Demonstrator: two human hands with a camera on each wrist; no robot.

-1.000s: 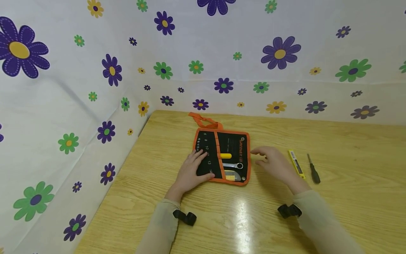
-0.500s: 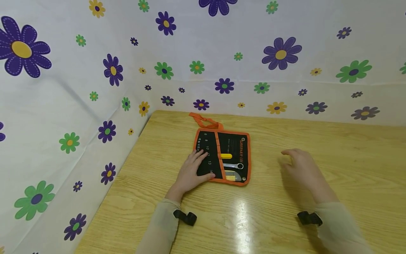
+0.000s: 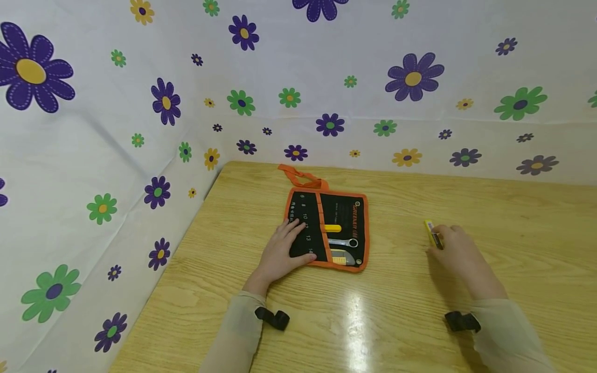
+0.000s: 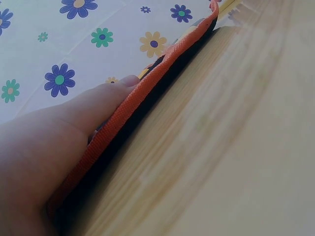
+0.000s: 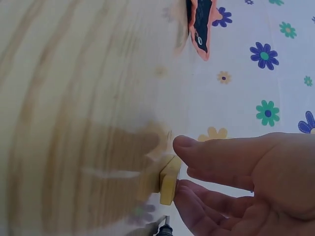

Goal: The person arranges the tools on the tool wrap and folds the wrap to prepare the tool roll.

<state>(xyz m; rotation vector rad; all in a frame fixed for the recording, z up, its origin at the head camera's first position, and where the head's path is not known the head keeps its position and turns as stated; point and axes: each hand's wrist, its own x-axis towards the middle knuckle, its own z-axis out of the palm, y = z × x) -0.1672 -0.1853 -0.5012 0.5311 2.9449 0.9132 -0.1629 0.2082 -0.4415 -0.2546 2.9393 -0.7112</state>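
Observation:
A black tool pouch (image 3: 342, 207) with orange edging lies on the table. A yellow handle (image 3: 333, 228), a combination wrench (image 3: 345, 243) and a yellow-grey utility knife (image 3: 342, 257) stick out of its pockets. My left hand (image 3: 282, 248) rests spread on the pouch's left part, thumb along the near edge. To the right, my right hand (image 3: 459, 254) has thumb and fingers around a slim yellow case (image 3: 431, 233), which lies low at the table; its near end is hidden in the head view. Close by, a screwdriver (image 5: 165, 228) shows in the right wrist view.
The pouch's orange strap (image 3: 303, 178) trails toward the back of the wooden table (image 3: 396, 321). A white cloth with flowers (image 3: 354, 52) stands behind and at the left. My right hand hides the screwdriver in the head view.
My right hand has moved right, from beside the pouch to the yellow case, and its fingers have come around it. The left hand and the pouch have stayed in place.

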